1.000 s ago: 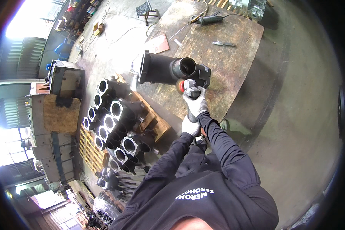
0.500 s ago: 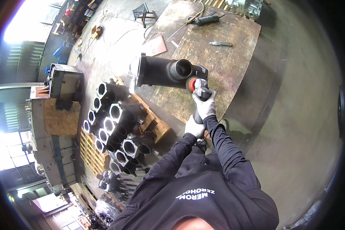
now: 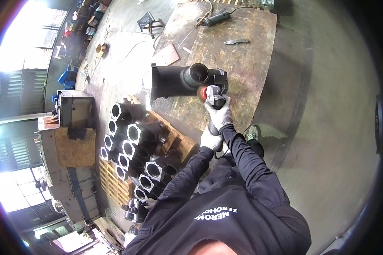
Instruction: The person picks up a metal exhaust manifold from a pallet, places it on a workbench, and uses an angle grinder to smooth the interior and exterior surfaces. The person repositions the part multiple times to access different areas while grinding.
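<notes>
A grey and black angle grinder [image 3: 216, 100] with a red wheel is in both my gloved hands. My right hand [image 3: 221, 115] is closed round its body just behind the head, and my left hand [image 3: 210, 140] grips the handle nearer to me. The wheel is at the near side of a black flanged pipe casting [image 3: 170, 81], just below its round upright branch; whether it touches cannot be made out. The casting lies on its side, its square flange to the left, on a worn brown board [image 3: 247, 63].
Several black castings [image 3: 134, 134] stand on wooden pallets [image 3: 115, 182] to my left. Farther along the board are another power tool [image 3: 217, 19] with a cord, a small grey hand tool [image 3: 236, 41] and a reddish flat sheet [image 3: 167, 55]. A folding stool [image 3: 150, 23] stands beyond.
The view has shifted, so the board and castings sit differently in it. The grinder stays in both hands by the casting's branch. A shoe now shows beside my right arm.
</notes>
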A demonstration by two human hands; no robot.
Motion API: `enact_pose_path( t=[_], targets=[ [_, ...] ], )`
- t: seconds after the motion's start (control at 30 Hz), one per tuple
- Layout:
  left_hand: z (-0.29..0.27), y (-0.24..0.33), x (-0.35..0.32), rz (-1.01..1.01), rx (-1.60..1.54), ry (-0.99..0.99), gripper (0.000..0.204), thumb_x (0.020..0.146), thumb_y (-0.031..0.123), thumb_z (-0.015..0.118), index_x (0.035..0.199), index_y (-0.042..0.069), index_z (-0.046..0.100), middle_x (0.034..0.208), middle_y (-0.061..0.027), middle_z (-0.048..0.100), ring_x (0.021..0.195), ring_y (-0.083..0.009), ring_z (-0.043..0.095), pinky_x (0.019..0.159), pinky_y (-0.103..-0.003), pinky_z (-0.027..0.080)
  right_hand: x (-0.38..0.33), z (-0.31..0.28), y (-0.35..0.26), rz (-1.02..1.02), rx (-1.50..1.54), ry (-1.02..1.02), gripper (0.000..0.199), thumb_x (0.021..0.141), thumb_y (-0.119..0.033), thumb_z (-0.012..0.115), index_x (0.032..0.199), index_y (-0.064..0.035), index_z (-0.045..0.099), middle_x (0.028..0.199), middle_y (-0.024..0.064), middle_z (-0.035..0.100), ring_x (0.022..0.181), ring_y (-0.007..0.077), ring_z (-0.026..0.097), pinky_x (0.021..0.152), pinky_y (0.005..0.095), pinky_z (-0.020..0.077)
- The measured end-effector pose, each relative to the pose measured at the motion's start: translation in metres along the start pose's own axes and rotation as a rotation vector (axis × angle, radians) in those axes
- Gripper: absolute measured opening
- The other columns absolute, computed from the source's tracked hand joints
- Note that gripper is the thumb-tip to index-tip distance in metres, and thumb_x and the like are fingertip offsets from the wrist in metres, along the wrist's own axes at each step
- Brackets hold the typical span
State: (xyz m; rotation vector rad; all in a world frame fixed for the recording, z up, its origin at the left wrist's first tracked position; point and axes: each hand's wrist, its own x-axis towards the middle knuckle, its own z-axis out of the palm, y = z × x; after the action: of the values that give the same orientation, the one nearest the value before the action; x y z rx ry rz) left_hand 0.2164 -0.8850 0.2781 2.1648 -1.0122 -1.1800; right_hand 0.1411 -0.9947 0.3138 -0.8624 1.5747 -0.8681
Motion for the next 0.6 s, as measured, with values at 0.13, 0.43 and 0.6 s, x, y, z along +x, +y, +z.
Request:
enact_pose_path(
  t=[0.13,0.43,0.6],
  targets=[
    [-0.006,-0.006,0.011,-0.037,-0.105,-0.024,0.062,0.074,0.032,0.079,0.122,-0.002,0.058,0.113,-0.026,0.069,0.11,-0.0374,0.068,0.093,-0.041,0.051,-0.003,0.01,-0.004,-0.059,-0.037,-0.013,0.083,0.075,-0.043,0.086,0.138,-0.0142,0.04,0.116,0.0233,0.067,0.103,0.0416,0.068,0.088,0.0509,0.0535],
    [-0.021,-0.016,0.011,0.062,-0.031,-0.015,0.066,0.072,0.034,0.081,0.122,-0.004,0.058,0.113,-0.0253,0.069,0.107,-0.0343,0.069,0.092,-0.04,0.053,-0.005,0.028,0.008,-0.047,0.028,-0.005,0.083,0.075,-0.044,0.086,0.138,-0.0161,0.039,0.117,0.0223,0.068,0.107,0.0398,0.068,0.089,0.0483,0.054],
    [-0.022,-0.019,0.028,-0.015,-0.063,-0.047,0.068,0.071,0.037,0.082,0.12,-0.004,0.061,0.11,-0.0222,0.072,0.103,-0.0302,0.071,0.09,-0.039,0.054,0.009,0.039,0.022,-0.037,-0.003,-0.008,0.086,0.075,-0.046,0.085,0.139,-0.0162,0.037,0.113,0.024,0.069,0.103,0.0424,0.069,0.087,0.0514,0.0541]
  ],
)
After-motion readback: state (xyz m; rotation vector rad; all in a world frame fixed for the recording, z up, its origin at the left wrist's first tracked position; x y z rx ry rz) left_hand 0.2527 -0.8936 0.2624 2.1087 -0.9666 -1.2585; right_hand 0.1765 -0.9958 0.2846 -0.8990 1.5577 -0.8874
